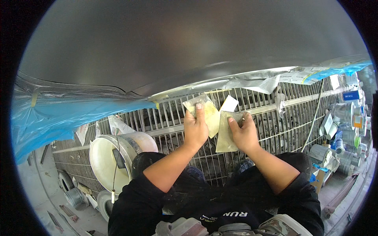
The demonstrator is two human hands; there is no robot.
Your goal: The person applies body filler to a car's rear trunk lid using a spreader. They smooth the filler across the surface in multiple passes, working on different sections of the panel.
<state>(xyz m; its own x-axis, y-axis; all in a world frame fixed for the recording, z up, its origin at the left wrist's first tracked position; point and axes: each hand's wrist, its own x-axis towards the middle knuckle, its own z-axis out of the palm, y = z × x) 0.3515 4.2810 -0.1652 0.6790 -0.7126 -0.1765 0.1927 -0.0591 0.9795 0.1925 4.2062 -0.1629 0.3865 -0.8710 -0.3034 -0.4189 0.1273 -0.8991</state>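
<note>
My left hand (196, 126) is closed on a pale yellow, worn sheet of sandpaper (211, 117), with the thumb lying flat across its face. Beside it my right hand (245, 133) grips a greyer, dusty sheet of sandpaper (225, 137) between thumb and fingers. The two sheets meet or overlap slightly at their inner edges. Behind them a small white piece (229, 104) shows; I cannot tell whether a hand holds it. Both hands are above my knees, over a metal floor grating (169, 129).
A large dark grey panel (189, 43) spans the far side, edged with blue masking film (71, 118) and paper. At left a white bucket (136, 141) lies tilted. Several metal cans (342, 114) crowd the right, near a thin pale hose (314, 118).
</note>
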